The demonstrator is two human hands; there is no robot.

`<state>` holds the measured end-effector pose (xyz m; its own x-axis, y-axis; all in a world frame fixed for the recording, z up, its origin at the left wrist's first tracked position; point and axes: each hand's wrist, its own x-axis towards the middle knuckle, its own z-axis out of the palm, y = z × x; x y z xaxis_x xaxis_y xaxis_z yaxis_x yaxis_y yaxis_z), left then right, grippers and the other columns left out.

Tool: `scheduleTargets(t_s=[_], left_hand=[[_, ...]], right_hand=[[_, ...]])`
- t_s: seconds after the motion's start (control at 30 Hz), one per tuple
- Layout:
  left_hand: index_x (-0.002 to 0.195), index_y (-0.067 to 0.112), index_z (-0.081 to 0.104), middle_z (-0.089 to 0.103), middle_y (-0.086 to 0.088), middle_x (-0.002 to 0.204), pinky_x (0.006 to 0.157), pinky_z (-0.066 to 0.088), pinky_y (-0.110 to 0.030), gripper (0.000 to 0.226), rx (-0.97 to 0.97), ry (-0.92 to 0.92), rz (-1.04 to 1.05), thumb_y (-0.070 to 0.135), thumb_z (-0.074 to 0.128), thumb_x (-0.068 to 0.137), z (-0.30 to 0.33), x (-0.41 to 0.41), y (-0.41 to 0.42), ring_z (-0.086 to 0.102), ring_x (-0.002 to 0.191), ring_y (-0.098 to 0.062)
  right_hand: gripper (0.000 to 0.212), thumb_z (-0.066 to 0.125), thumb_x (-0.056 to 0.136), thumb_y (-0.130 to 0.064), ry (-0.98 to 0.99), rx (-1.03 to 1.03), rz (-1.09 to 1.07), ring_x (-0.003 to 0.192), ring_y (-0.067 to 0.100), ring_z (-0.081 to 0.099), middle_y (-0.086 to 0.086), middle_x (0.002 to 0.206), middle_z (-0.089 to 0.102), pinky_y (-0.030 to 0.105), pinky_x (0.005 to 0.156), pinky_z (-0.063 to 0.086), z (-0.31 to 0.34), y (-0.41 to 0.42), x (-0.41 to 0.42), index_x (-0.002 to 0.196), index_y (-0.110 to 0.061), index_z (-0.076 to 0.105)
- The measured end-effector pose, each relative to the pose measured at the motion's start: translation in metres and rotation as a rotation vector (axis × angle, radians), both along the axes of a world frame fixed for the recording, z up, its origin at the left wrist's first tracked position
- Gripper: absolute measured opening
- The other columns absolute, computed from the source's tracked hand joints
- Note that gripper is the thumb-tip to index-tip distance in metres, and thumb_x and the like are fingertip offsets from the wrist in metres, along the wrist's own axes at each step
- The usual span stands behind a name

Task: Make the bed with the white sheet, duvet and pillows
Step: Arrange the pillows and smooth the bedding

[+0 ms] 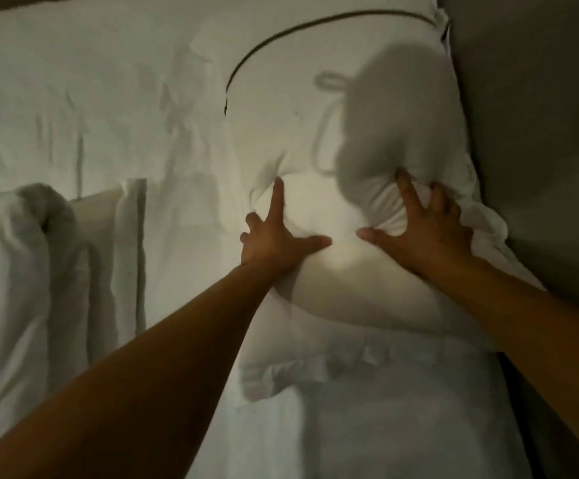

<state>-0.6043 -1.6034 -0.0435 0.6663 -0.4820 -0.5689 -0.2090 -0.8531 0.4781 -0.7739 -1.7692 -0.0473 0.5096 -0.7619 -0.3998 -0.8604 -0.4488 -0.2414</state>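
Note:
A white frilled pillow [350, 299] lies on the bed close to the right edge, beside the dark headboard. My left hand [274, 242] presses flat on its left side with fingers spread. My right hand [422, 229] rests on its far right part, fingers spread and pushing into bunched pillow fabric. Behind it lies a second white pillow [281, 81] with a thin dark piping line. The white sheet [91, 98] covers the mattress and is wrinkled. A bunched white duvet [39, 271] is piled at the left.
The grey headboard or wall [540, 133] runs along the right side. A dark gap [536, 409] shows between the mattress and that wall. The light is dim, and my head casts a shadow on the far pillow.

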Motion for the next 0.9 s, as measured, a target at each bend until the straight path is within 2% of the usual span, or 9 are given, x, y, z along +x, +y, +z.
scheduleTargets(t_s=[0.13,0.23,0.33,0.4,0.5,0.57,0.73,0.83,0.9], left_hand=[[0.145,0.06,-0.015,0.029,-0.018,0.142,0.097,0.04,-0.057,0.122,0.016,-0.138,-0.013,0.079,0.072,0.06,-0.032,0.002,-0.01,0.036,0.125,-0.05],[0.145,0.061,-0.011,0.028,-0.019,0.144,0.099,0.04,-0.056,0.12,-0.018,-0.142,-0.004,0.079,0.071,0.061,-0.041,0.007,-0.013,0.039,0.126,-0.05],[0.149,0.057,0.005,0.045,-0.014,0.137,0.1,0.044,-0.043,0.115,-0.172,-0.038,0.038,0.066,0.08,0.062,-0.033,0.009,-0.008,0.05,0.124,-0.038],[0.151,0.049,0.018,0.054,-0.004,0.139,0.094,0.041,-0.029,0.108,-0.252,-0.004,0.05,0.053,0.085,0.065,-0.02,0.006,-0.004,0.052,0.125,-0.027],[0.151,0.041,0.029,0.055,0.004,0.141,0.089,0.036,-0.021,0.097,-0.302,0.012,0.069,0.04,0.084,0.071,0.015,-0.014,0.001,0.054,0.125,-0.02],[0.148,0.039,0.036,0.057,0.005,0.139,0.092,0.04,-0.022,0.088,-0.336,-0.006,0.077,0.034,0.082,0.074,0.043,-0.036,0.012,0.055,0.124,-0.02],[0.137,0.045,0.049,0.064,0.015,0.129,0.096,0.046,-0.025,0.071,-0.377,-0.05,0.09,0.03,0.077,0.074,0.121,-0.085,0.085,0.06,0.117,-0.013],[0.134,0.046,0.054,0.065,0.015,0.129,0.099,0.048,-0.025,0.067,-0.422,-0.11,0.111,0.031,0.077,0.074,0.172,-0.102,0.139,0.06,0.118,-0.01],[0.132,0.047,0.056,0.067,0.017,0.124,0.097,0.052,-0.029,0.066,-0.489,-0.148,0.144,0.031,0.075,0.071,0.211,-0.109,0.166,0.062,0.115,-0.005]], right_hand=[[0.109,0.044,0.055,-0.098,-0.041,-0.096,-0.002,0.138,0.048,0.02,0.014,0.156,0.011,0.07,0.103,0.028,-0.04,-0.011,0.018,0.143,-0.061,-0.009],[0.108,0.045,0.056,-0.096,-0.052,-0.155,-0.003,0.136,0.049,0.023,0.019,0.153,0.017,0.069,0.102,0.029,-0.048,-0.015,0.022,0.146,-0.055,0.001],[0.102,0.052,0.061,-0.091,-0.051,-0.159,0.014,0.132,0.046,0.032,0.02,0.146,0.03,0.064,0.102,0.031,-0.035,-0.014,0.02,0.145,-0.044,0.019],[0.085,0.059,0.065,-0.084,-0.13,-0.134,0.037,0.122,0.04,0.045,0.017,0.135,0.045,0.056,0.098,0.039,-0.021,-0.011,0.017,0.132,-0.037,0.035],[0.054,0.069,0.072,-0.066,-0.277,-0.056,0.011,0.1,0.034,0.061,0.009,0.113,0.064,0.041,0.079,0.05,0.009,-0.004,0.009,0.109,-0.031,0.05],[0.043,0.073,0.076,-0.056,-0.328,-0.014,-0.026,0.095,0.035,0.064,0.009,0.105,0.068,0.041,0.076,0.052,0.035,0.008,-0.003,0.103,-0.029,0.055],[0.025,0.077,0.079,-0.04,-0.495,0.108,-0.122,0.085,0.032,0.065,0.003,0.089,0.07,0.044,0.071,0.055,0.092,0.093,-0.059,0.092,-0.028,0.06],[0.02,0.072,0.085,-0.035,-0.602,0.201,-0.17,0.076,0.022,0.064,-0.007,0.077,0.065,0.038,0.066,0.054,0.13,0.155,-0.077,0.082,-0.027,0.054],[0.02,0.07,0.088,-0.032,-0.72,0.18,-0.183,0.071,0.017,0.062,-0.006,0.072,0.062,0.035,0.062,0.052,0.165,0.184,-0.08,0.077,-0.026,0.055]])
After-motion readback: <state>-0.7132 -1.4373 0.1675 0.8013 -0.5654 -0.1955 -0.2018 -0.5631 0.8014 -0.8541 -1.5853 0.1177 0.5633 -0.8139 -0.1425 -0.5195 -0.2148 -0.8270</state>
